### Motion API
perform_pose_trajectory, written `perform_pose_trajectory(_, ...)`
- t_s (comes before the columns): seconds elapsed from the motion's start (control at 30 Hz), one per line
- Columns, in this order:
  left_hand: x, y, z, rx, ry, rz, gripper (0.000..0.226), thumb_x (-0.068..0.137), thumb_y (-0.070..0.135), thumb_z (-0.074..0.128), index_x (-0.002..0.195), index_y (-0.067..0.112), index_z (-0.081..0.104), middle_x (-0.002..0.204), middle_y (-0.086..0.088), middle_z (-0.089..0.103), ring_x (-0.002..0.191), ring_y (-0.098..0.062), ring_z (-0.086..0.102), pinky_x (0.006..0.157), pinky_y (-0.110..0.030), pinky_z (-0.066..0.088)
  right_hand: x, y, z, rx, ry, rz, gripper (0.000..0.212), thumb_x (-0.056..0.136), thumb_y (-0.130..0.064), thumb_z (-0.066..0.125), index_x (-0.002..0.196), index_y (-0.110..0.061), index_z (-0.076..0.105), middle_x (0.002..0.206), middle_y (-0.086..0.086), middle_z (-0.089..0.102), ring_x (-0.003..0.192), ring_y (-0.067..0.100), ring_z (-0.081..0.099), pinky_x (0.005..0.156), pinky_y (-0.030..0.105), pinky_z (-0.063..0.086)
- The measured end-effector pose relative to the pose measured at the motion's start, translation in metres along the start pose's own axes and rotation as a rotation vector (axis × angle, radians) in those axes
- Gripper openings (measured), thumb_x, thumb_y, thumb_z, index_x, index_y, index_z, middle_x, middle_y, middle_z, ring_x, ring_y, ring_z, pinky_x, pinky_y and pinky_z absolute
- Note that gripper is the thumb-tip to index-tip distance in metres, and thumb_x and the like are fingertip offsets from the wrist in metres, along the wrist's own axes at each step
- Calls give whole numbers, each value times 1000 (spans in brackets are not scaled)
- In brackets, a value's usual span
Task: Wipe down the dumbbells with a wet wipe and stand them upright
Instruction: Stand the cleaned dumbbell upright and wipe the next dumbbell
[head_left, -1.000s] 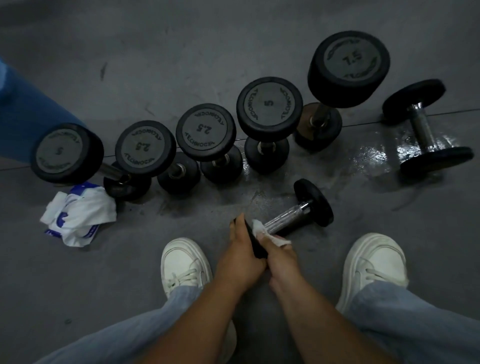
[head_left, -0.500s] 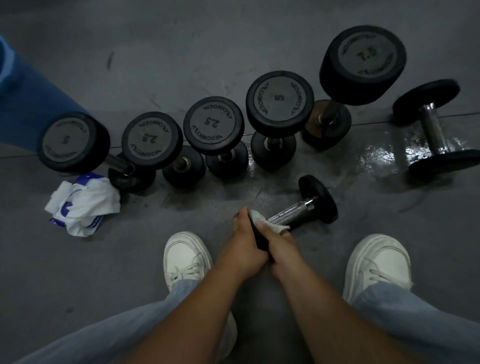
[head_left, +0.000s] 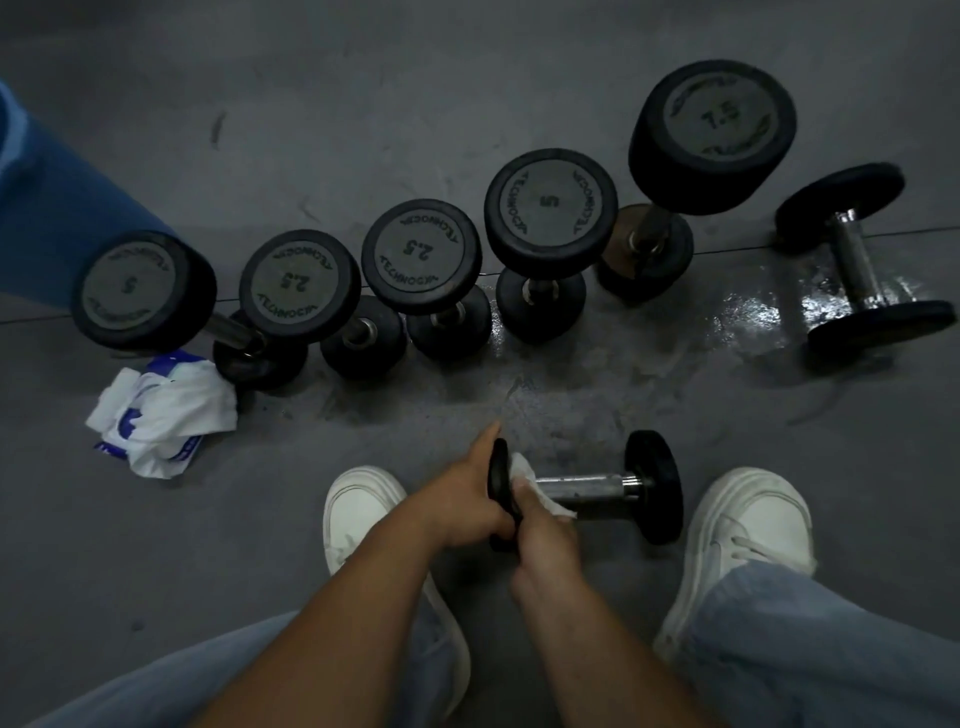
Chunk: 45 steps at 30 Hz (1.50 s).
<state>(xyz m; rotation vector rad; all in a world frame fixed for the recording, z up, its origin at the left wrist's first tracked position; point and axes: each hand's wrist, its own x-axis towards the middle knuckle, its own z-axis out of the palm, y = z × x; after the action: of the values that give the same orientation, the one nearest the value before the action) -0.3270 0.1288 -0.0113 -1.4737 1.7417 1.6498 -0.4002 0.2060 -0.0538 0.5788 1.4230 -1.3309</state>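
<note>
Grey rubber gym floor (head_left: 467, 104), where a small black chrome-handled dumbbell (head_left: 587, 486) lies between a person's white shoes (head_left: 361, 501), left hand (head_left: 457, 501) gripping one end plate, right hand (head_left: 543, 538) pinching a white wet wipe (head_left: 523, 467) round the handle: mid-wipe, probably next tipped upright beside the standing row of black dumbbells (head_left: 550, 208).

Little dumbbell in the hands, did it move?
Yes. The little dumbbell swung: its far end came toward the right shoe, away from the upright 5 dumbbell. Left hand grips its near end; right hand holds the wet wipe on its bar.
</note>
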Motion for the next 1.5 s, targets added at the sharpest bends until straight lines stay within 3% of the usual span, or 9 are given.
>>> perform_pose_trajectory(0.1,-7,-2,3,10,74,18,117,78,17,79,157,36,-5,158,-1,32,133,-16,44,97,-17,36,0,1,-5,-23,-31,-35,21,91,-5,62,110,-2,69,106,15,72,97,21,69,91,34,54)
perform_pose_trajectory(0.37,-1,10,0,24,259,36,73,99,32,55,157,31,12,154,-6,42,137,-22,44,111,-34,37,17,-23,19,-25,-49,36,24,89,-16,68,107,-1,70,94,18,73,81,27,71,75,36,59)
perform_pose_trajectory(0.53,1,17,9,104,238,13,69,105,30,40,157,29,-5,147,-13,49,124,-27,54,93,-26,40,7,-1,5,-81,33,21,45,81,-18,77,117,4,61,99,23,71,95,35,69,88,54,54)
perform_pose_trajectory(0.73,7,20,9,77,279,-5,66,105,34,36,158,28,-3,149,-15,46,129,-30,51,100,-29,39,16,-16,19,-16,-39,29,24,88,-7,67,109,6,66,104,27,69,100,37,66,93,52,51)
perform_pose_trajectory(0.9,-2,21,24,72,321,25,80,97,22,45,157,29,-7,157,-8,36,137,-26,41,108,-33,37,27,-26,31,8,-119,51,17,90,-8,64,106,-2,70,107,18,71,89,23,71,83,34,56)
perform_pose_trajectory(1.03,-5,23,30,78,275,-30,80,96,22,48,158,27,-3,140,-14,55,119,-27,58,84,-24,39,20,-24,18,30,-78,8,20,89,0,64,107,6,68,98,19,72,83,23,72,78,32,59)
perform_pose_trajectory(1.27,-3,23,28,341,315,4,65,100,43,42,154,28,11,120,-14,64,108,-33,61,86,-37,45,4,2,-8,49,-74,34,34,82,-30,76,106,-5,74,106,18,72,103,30,68,99,47,49)
perform_pose_trajectory(1.37,-8,23,33,257,454,42,58,102,53,35,152,31,17,114,-11,68,102,-32,64,78,-34,44,13,-17,6,29,-2,63,36,84,-28,74,104,2,70,98,20,72,96,32,70,93,48,53)
perform_pose_trajectory(1.5,-6,21,36,84,350,0,65,103,50,36,155,39,0,120,-14,65,103,-30,63,78,-32,42,3,-7,-5,-90,10,48,33,87,-29,70,106,-2,68,97,21,72,92,32,70,89,47,55)
